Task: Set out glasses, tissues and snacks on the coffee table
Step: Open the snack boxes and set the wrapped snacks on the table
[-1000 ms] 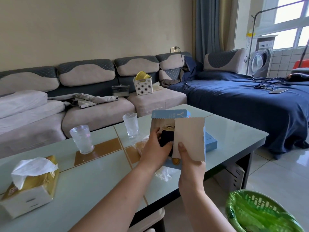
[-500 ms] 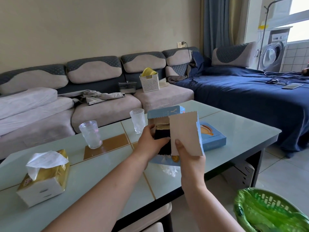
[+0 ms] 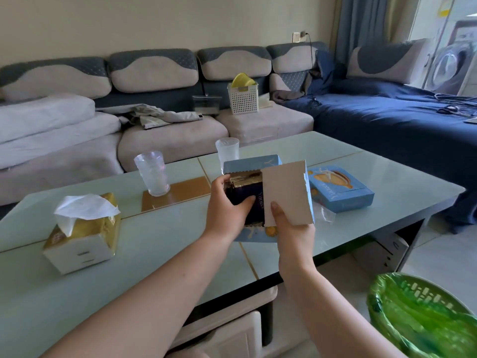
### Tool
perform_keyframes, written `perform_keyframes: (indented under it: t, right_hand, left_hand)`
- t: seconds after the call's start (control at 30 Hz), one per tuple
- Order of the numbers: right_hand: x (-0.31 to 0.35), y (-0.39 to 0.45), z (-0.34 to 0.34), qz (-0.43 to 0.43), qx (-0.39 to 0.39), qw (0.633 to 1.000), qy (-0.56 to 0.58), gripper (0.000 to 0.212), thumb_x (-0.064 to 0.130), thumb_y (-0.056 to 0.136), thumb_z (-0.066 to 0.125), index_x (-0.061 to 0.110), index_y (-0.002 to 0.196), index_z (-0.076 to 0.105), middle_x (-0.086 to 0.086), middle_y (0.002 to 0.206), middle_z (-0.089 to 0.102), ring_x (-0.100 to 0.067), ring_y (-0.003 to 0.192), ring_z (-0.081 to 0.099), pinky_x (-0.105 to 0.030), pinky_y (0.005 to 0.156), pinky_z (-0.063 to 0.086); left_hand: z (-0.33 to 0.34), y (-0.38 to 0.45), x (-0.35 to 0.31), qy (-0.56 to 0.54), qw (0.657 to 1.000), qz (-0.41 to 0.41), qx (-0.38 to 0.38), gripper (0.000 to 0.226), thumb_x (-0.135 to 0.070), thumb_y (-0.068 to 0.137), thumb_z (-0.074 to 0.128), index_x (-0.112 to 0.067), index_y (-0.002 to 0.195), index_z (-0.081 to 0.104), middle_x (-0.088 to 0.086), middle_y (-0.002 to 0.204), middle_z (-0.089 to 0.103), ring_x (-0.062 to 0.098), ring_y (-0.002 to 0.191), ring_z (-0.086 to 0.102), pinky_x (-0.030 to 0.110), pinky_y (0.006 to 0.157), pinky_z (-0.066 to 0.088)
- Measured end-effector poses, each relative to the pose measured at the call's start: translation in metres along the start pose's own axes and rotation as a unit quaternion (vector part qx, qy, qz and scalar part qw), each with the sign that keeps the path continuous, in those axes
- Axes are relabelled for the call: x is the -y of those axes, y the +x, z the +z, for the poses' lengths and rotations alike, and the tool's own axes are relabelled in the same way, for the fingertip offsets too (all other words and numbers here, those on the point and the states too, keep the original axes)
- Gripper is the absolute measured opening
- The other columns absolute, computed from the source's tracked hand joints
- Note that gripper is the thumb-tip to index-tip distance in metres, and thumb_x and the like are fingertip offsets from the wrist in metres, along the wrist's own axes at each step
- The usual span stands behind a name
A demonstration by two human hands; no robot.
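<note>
I hold an opened light-blue snack box (image 3: 251, 164) upright above the coffee table (image 3: 165, 244). My right hand (image 3: 291, 228) grips its torn-open cardboard flap (image 3: 284, 192) from below. My left hand (image 3: 227, 205) reaches into the box and pinches the dark, gold-edged snack packets (image 3: 249, 187) inside. A second, closed blue snack box (image 3: 340, 188) lies flat on the table to the right. Two clear plastic glasses stand behind: one glass (image 3: 152, 173) on a brown tile, the other glass (image 3: 227, 151) just beyond the held box. A tissue pack (image 3: 85, 228) with a tissue pulled up sits at the left.
A crumpled clear wrapper (image 3: 324, 218) lies by the closed box. A green-lined waste bin (image 3: 423, 316) stands on the floor at bottom right. The sofa (image 3: 167, 135) behind carries a white basket (image 3: 242, 98), a grey garment and a clear container. Blue bedding covers the right seat.
The view has swung left and closer. My left hand's fingers have pushed deeper into the box onto the dark packets. My right hand still holds the flap.
</note>
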State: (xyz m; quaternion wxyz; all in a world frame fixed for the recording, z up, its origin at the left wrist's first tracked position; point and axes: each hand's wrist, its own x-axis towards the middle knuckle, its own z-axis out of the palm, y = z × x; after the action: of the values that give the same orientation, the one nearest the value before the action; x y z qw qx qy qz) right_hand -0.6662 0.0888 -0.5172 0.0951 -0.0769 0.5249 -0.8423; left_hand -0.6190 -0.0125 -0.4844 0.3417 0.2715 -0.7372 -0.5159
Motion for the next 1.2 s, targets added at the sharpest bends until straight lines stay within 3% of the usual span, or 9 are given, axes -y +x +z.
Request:
perform_keyframes:
  t: [0.13,0.2,0.27,0.43,0.57,0.7,0.9,1.03,1.2]
  right_hand:
    - [-0.011,0.0,0.005,0.029,-0.003,0.999,-0.016,0.024,0.019,0.083,0.068,0.025,0.103,0.056,0.008,0.086,0.063,-0.009,0.077,0.058,-0.021,0.06,0.043]
    - [-0.014,0.0,0.008,0.039,0.0,0.999,-0.027,0.026,0.018,0.083,0.068,0.023,0.106,0.056,0.01,0.085,0.063,-0.006,0.076,0.057,-0.018,0.059,0.043]
    - [-0.015,0.001,0.01,0.04,-0.001,0.999,-0.034,0.028,0.018,0.083,0.068,0.022,0.108,0.056,0.012,0.085,0.063,-0.002,0.075,0.057,-0.012,0.053,0.044]
    - [-0.016,0.005,0.012,0.039,-0.004,0.997,-0.067,0.024,0.019,0.083,0.069,0.023,0.103,0.057,0.01,0.086,0.063,0.0,0.074,0.056,-0.008,0.049,0.043]
    - [-0.017,0.006,0.014,0.037,0.015,0.993,-0.107,0.012,0.02,0.083,0.069,0.026,0.078,0.059,0.012,0.075,0.061,0.001,0.062,0.054,-0.008,0.047,0.042]
    - [-0.02,0.008,0.02,0.037,0.028,0.992,-0.114,0.013,0.024,0.082,0.07,0.028,0.079,0.058,0.013,0.08,0.061,-0.005,0.075,0.056,-0.02,0.064,0.043]
    - [-0.026,0.011,0.022,0.067,0.045,0.992,-0.101,0.035,0.035,0.079,0.07,0.027,0.111,0.059,0.004,0.105,0.068,-0.021,0.103,0.061,-0.039,0.09,0.048]
    - [-0.025,0.013,0.019,0.072,0.061,0.992,-0.084,0.033,0.034,0.08,0.07,0.034,0.109,0.055,0.009,0.105,0.067,-0.021,0.106,0.061,-0.047,0.098,0.047]
    - [-0.023,0.013,0.018,0.08,0.053,0.993,-0.075,0.043,0.033,0.077,0.072,0.026,0.116,0.057,0.009,0.101,0.067,-0.02,0.103,0.062,-0.047,0.099,0.047]
  left_hand:
    - [-0.017,0.01,0.015,-0.076,0.992,-0.053,-0.085,0.049,-0.018,0.078,0.074,-0.023,0.117,0.044,0.001,0.115,0.057,0.018,0.106,0.057,0.037,0.093,0.05]
    - [-0.032,0.02,0.02,-0.121,0.983,-0.082,-0.108,0.043,-0.014,0.078,0.073,-0.019,0.111,0.046,0.002,0.11,0.057,0.018,0.098,0.058,0.028,0.078,0.051]
    - [-0.049,0.032,0.031,-0.156,0.974,-0.115,-0.116,0.041,-0.013,0.077,0.075,-0.019,0.106,0.047,0.005,0.112,0.059,0.021,0.098,0.061,0.031,0.071,0.053]
    - [-0.1,0.063,0.062,-0.132,0.966,-0.197,-0.106,0.066,-0.015,0.066,0.08,-0.013,0.123,0.046,0.01,0.118,0.061,0.03,0.1,0.065,0.053,0.085,0.054]
    - [-0.133,0.083,0.08,-0.086,0.964,-0.234,-0.092,0.048,-0.007,0.075,0.075,-0.007,0.117,0.052,0.014,0.114,0.065,0.031,0.095,0.066,0.04,0.071,0.056]
    - [-0.15,0.098,0.097,0.01,0.967,-0.238,-0.093,0.035,-0.012,0.074,0.078,-0.014,0.096,0.05,0.014,0.112,0.064,0.032,0.099,0.063,0.046,0.089,0.052]
    - [-0.156,0.113,0.107,0.156,0.958,-0.227,-0.08,0.078,-0.03,0.074,0.076,-0.008,0.138,0.037,0.01,0.135,0.053,0.029,0.118,0.053,0.04,0.1,0.043]
    - [-0.151,0.114,0.108,0.204,0.949,-0.228,-0.077,0.087,-0.032,0.078,0.073,-0.009,0.146,0.024,0.011,0.144,0.04,0.029,0.128,0.043,0.038,0.104,0.038]
    - [-0.145,0.116,0.106,0.238,0.94,-0.231,-0.083,0.087,-0.035,0.078,0.072,-0.012,0.146,0.022,0.014,0.147,0.033,0.029,0.133,0.036,0.038,0.104,0.034]
